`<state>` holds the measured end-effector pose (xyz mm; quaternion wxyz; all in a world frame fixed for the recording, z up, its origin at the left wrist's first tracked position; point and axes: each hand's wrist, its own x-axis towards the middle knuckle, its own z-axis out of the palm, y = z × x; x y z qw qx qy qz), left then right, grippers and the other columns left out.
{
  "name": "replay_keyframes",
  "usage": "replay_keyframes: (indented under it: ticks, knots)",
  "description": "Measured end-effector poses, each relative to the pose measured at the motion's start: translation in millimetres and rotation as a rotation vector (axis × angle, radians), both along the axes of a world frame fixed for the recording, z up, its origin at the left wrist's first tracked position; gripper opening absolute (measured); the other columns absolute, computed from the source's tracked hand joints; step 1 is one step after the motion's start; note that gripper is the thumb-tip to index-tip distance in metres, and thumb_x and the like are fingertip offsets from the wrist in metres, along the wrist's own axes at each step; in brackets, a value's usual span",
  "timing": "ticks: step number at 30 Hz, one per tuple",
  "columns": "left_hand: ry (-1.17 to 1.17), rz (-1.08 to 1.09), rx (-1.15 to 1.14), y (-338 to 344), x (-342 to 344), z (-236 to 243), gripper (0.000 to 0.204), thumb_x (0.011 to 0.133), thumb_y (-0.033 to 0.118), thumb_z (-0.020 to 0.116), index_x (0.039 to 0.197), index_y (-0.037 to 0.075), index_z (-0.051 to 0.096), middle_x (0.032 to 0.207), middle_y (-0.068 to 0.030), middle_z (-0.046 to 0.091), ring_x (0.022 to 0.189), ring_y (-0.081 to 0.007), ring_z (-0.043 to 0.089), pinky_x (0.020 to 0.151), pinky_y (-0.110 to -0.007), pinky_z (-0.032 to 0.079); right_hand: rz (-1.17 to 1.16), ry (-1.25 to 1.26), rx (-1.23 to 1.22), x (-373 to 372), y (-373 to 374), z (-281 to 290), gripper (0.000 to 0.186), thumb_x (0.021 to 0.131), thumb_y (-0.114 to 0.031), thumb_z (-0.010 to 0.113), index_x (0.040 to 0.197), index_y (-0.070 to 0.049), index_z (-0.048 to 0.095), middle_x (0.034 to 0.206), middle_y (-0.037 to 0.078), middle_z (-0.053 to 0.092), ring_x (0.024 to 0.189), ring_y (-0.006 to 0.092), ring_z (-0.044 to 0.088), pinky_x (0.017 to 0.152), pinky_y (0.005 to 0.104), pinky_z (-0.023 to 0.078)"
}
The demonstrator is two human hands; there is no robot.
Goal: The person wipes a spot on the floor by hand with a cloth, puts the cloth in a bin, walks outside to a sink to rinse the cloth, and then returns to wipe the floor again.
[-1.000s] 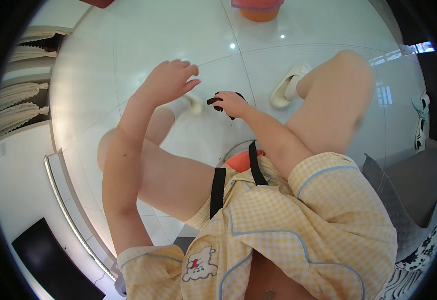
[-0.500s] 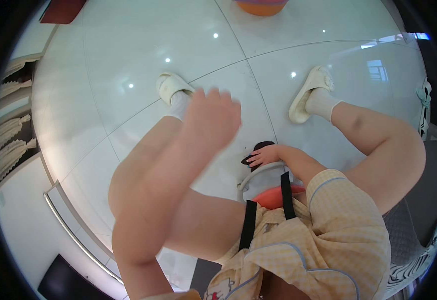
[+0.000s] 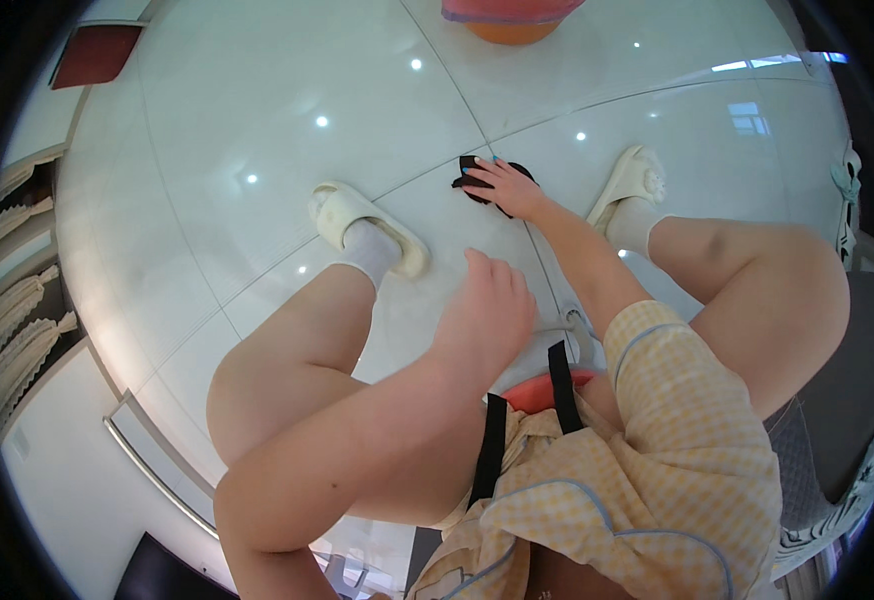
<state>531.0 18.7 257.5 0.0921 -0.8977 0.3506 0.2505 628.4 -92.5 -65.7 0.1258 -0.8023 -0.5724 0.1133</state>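
Observation:
My right hand [image 3: 507, 190] is down on the tiled floor ahead of me, over a black cloth [image 3: 472, 196]. Its fingers spread across the bunched cloth, which shows on both sides of them. My left hand [image 3: 487, 310] hangs in the air between my knees, back toward me and fingers bent together. Its palm is hidden, so anything inside cannot be made out. Close behind my left hand lies a red rounded object [image 3: 542, 390] with a pale curved handle [image 3: 579, 335], partly covered by black straps [image 3: 564, 385].
My feet in cream slippers [image 3: 369, 225] stand wide apart. At the far edge is a pink and orange tub [image 3: 512, 22]. To the left are shelves with frilled covers [image 3: 22, 305] and a metal rail [image 3: 157, 480]; a dark grey seat [image 3: 862, 370] is at the right.
My right hand has slid forward and slightly left across the floor, taking the black cloth with it. My left hand has come down and to the right. My head view has shifted a little.

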Motion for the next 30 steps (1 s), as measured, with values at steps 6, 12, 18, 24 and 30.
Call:
replay_keyframes:
  ticks: [6,12,18,24,30]
  knots:
    - [-0.003,-0.091,-0.001,7.9,37.0,-1.9,0.012,0.075,0.016,0.053,0.084,0.01,0.058,0.078,-0.0023,0.054,0.08,-0.0179,0.051,0.072,-0.033,0.036,0.218,0.299,0.234,-7.3,-3.1,26.7,0.031,0.082,-0.017,0.044,0.111,-0.01,0.051,0.125,0.014,0.042,0.116,0.0294,0.038,0.095,0.0414,0.031]
    - [-0.064,-0.06,-0.082,12.7,50.8,6.8,0.018,0.075,0.018,0.053,0.089,0.009,0.059,0.088,-0.0063,0.055,0.089,-0.0224,0.051,0.085,-0.039,0.036,0.574,0.539,0.067,-70.3,-103.9,-15.6,0.033,0.083,-0.02,0.042,0.113,-0.012,0.053,0.129,0.009,0.039,0.124,0.0263,0.031,0.101,0.0438,0.026]
    - [0.08,-0.097,0.036,21.8,31.9,27.0,0.027,0.075,0.021,0.052,0.097,0.007,0.058,0.096,-0.0112,0.054,0.095,-0.0258,0.049,0.092,-0.042,0.032,0.807,0.324,0.103,-51.0,-85.9,2.1,0.033,0.081,-0.015,0.043,0.112,-0.018,0.054,0.132,0.007,0.038,0.126,0.0262,0.03,0.102,0.046,0.025]
    - [0.151,-0.14,0.065,22.8,34.9,47.6,0.035,0.077,0.02,0.051,0.106,0.002,0.053,0.105,-0.0136,0.053,0.101,-0.0276,0.047,0.094,-0.042,0.03,0.659,0.263,0.058,-15.1,-48.5,-0.5,0.034,0.08,-0.014,0.046,0.114,-0.016,0.05,0.129,0.01,0.04,0.123,0.0284,0.033,0.098,0.0468,0.03]
    - [0.153,-0.16,0.078,19.3,27.4,47.2,0.036,0.077,0.02,0.05,0.108,0.001,0.052,0.107,-0.014,0.052,0.104,-0.0282,0.046,0.094,-0.041,0.03,0.118,0.14,0.081,37.9,-11.6,1.7,0.047,0.074,-0.003,0.049,0.119,-0.019,0.049,0.13,0.008,0.038,0.124,0.0288,0.03,0.099,0.0432,0.029]
